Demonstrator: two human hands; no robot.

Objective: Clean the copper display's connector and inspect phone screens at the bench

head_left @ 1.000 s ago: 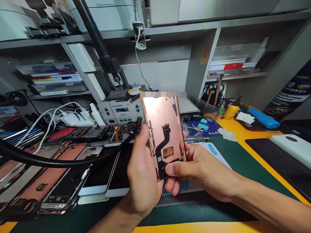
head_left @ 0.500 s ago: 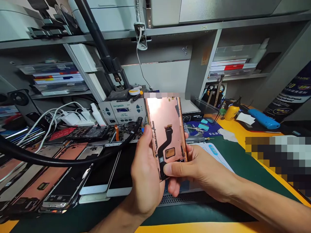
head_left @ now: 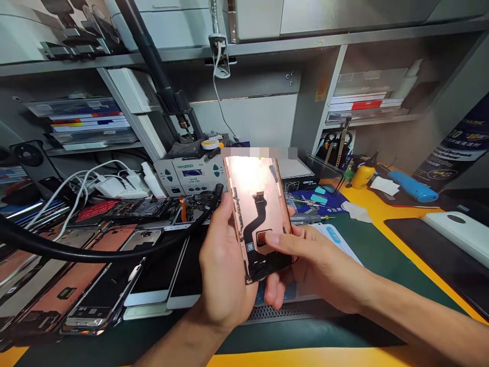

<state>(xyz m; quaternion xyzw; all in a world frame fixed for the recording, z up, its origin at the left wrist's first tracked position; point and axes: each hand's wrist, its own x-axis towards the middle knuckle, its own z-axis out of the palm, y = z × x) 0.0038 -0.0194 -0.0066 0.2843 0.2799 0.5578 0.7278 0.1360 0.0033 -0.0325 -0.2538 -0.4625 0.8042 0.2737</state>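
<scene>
A phone screen panel (head_left: 248,206) is held up in front of me, its copper-coloured back facing me. Light glares off its upper part. A black flex cable (head_left: 260,214) curves down its back to a black strip at the lower end. My left hand (head_left: 225,265) grips the panel along its left edge, thumb up the side. On the right edge my right hand (head_left: 321,260) is closed, its thumb resting on the back near a small dark rectangular cutout and its other fingers behind. The top end is blurred out by blocks.
Several phone screens and frames (head_left: 110,280) lie at the left under a thick black hose (head_left: 114,253). A soldering station (head_left: 193,173) stands behind. On the right are a yellow bottle (head_left: 363,176), a blue tool (head_left: 414,186) and a white device on a dark slab (head_left: 431,250).
My right thumb has moved up from the black strip to beside the cutout. The panel has shifted slightly left and tilted, with stronger glare on it.
</scene>
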